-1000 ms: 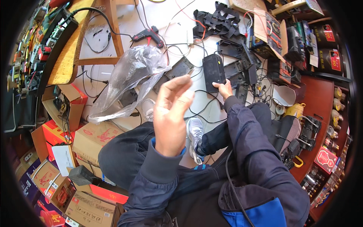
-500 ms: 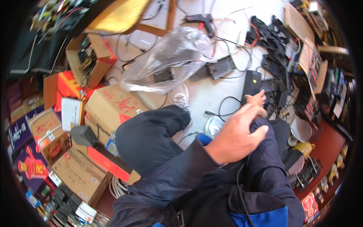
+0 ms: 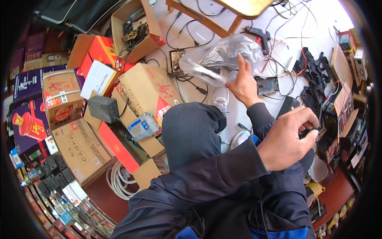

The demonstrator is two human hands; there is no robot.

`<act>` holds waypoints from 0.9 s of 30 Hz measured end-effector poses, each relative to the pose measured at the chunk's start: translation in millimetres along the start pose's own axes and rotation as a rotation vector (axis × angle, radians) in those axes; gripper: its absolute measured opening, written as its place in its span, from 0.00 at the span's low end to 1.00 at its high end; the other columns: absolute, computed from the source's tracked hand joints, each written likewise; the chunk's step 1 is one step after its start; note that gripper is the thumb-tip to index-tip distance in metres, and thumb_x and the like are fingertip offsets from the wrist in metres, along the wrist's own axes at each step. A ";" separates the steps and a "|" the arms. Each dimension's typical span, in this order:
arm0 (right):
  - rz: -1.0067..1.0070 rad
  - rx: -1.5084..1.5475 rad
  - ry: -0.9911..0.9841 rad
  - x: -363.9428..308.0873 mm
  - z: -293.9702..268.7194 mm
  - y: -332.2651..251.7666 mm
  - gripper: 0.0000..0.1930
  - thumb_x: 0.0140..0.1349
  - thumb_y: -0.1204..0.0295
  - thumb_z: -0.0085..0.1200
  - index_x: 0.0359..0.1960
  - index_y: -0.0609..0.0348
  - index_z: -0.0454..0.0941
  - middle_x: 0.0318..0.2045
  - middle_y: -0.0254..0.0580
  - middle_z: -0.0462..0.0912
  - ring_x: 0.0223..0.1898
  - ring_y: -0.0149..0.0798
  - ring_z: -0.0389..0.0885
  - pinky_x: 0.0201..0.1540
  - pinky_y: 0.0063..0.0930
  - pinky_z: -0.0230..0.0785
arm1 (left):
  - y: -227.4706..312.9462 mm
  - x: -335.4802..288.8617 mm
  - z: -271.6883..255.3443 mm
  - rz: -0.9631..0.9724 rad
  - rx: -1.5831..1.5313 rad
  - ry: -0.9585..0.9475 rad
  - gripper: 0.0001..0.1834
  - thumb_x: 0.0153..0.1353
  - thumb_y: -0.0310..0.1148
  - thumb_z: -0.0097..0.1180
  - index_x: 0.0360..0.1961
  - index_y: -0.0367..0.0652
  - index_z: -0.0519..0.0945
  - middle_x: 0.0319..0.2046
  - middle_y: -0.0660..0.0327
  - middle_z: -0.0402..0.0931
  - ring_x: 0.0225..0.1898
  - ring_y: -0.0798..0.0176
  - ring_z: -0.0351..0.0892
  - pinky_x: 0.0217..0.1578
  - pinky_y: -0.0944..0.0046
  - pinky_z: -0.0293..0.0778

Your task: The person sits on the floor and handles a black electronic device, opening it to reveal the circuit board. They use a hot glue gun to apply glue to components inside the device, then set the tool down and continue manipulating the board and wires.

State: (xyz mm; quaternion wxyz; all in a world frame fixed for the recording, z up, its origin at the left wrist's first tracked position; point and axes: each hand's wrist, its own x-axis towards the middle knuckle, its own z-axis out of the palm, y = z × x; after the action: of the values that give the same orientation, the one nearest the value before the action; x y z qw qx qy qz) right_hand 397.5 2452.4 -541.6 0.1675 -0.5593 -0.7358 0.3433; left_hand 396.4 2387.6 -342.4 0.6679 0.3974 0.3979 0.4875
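My right hand (image 3: 244,85) reaches forward over the near right side of a clear plastic bag (image 3: 215,59). Its fingers are stretched out and its thumb points left, at the edge of the bag. Something dark grey shows through the plastic, too blurred to name. My left arm crosses in front of my body, and my left hand (image 3: 288,137) is held above my right leg. Its fingers curl toward the thumb in a pinch. A small dark bit shows between them, but I cannot make out what it is.
A black-and-red pistol-shaped tool (image 3: 258,38) and loose cables lie beyond the bag. Tangled black parts (image 3: 314,69) are at right. To my left stand an open cardboard box (image 3: 151,87), a black block-shaped adapter (image 3: 104,108) and a closed carton (image 3: 81,153). A wooden stool (image 3: 207,14) is ahead.
My right hand has gone from beside my right knee forward and left to the bag, which looks more bunched. My left hand's fingers are more curled. The view has turned left.
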 end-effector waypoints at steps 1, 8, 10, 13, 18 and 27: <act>-0.006 0.023 0.031 0.2 3.3 2.7 0.52 0.49 0.67 0.74 0.76 0.50 0.56 0.68 0.59 0.68 0.55 0.63 0.82 0.54 0.49 0.78 | 8.0 0.0 -2.3 0.005 -0.023 0.027 0.08 0.64 0.25 0.61 0.42 0.34 0.79 0.39 0.55 0.77 0.43 0.60 0.80 0.48 0.60 0.77; -0.307 -0.182 -0.016 -34.9 -13.7 72.0 0.09 0.61 0.72 0.64 0.40 0.62 0.83 0.39 0.47 0.84 0.45 0.50 0.83 0.48 0.42 0.76 | 72.3 -47.8 -97.3 0.356 0.642 0.052 0.10 0.62 0.32 0.62 0.39 0.36 0.82 0.37 0.54 0.81 0.38 0.57 0.81 0.43 0.57 0.77; -0.003 0.084 0.038 -41.7 -30.5 93.8 0.08 0.63 0.72 0.62 0.40 0.64 0.82 0.37 0.45 0.85 0.41 0.46 0.84 0.47 0.37 0.77 | 73.0 -53.5 -183.3 0.123 0.637 0.184 0.10 0.65 0.30 0.61 0.42 0.34 0.85 0.37 0.60 0.85 0.34 0.71 0.81 0.39 0.67 0.78; 0.193 0.138 0.068 -58.4 -56.4 121.7 0.11 0.65 0.70 0.62 0.41 0.66 0.82 0.35 0.43 0.85 0.36 0.38 0.85 0.45 0.32 0.77 | 32.1 -17.6 -325.4 -0.267 0.737 0.403 0.15 0.67 0.31 0.59 0.49 0.31 0.85 0.40 0.59 0.86 0.44 0.69 0.82 0.47 0.65 0.77; 0.280 0.153 0.007 -87.0 -74.8 140.1 0.07 0.63 0.74 0.61 0.37 0.67 0.82 0.32 0.42 0.85 0.35 0.34 0.83 0.43 0.29 0.76 | -128.8 35.4 -474.8 -0.807 0.846 0.659 0.30 0.59 0.54 0.58 0.48 0.36 0.86 0.52 0.38 0.83 0.55 0.37 0.82 0.56 0.50 0.76; 0.425 0.055 -0.181 -149.3 -97.3 108.0 0.06 0.51 0.74 0.59 0.29 0.63 0.81 0.36 0.47 0.86 0.43 0.51 0.83 0.49 0.38 0.74 | -274.7 44.5 -562.2 -0.750 0.880 0.880 0.45 0.61 0.50 0.64 0.68 0.22 0.67 0.64 0.30 0.72 0.67 0.35 0.73 0.67 0.49 0.69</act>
State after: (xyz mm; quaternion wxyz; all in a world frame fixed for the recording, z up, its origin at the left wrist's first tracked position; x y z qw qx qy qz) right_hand 582.9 2358.2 -526.9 0.0399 -0.6638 -0.6036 0.4398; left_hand -18.9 2453.6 -807.7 0.3465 0.2330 0.8985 0.1352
